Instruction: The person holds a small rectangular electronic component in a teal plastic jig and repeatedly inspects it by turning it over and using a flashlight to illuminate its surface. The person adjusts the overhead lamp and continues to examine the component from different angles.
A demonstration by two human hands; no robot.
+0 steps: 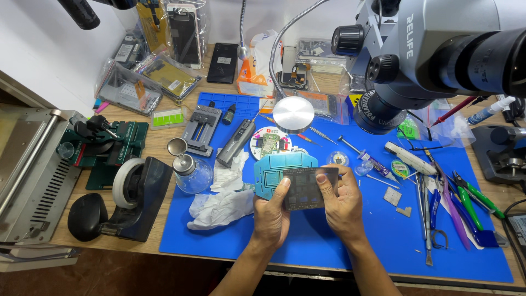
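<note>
Both hands are up over the blue mat (339,241): left hand (270,216) and right hand (342,205) pinch a dark rectangular stencil plate (304,189) by its sides, just above a teal fixture (274,172). Wooden desk (159,148) is pretty cluttered, crumpled white wipes (219,205) and a tape dispenser (137,197) on the left, tweezers (424,203) right, microscope (427,49) overhead

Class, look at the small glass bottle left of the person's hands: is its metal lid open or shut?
Open. The glass bottle stands upright on the blue mat, and its round metal lid is tipped back off the neck.
</note>
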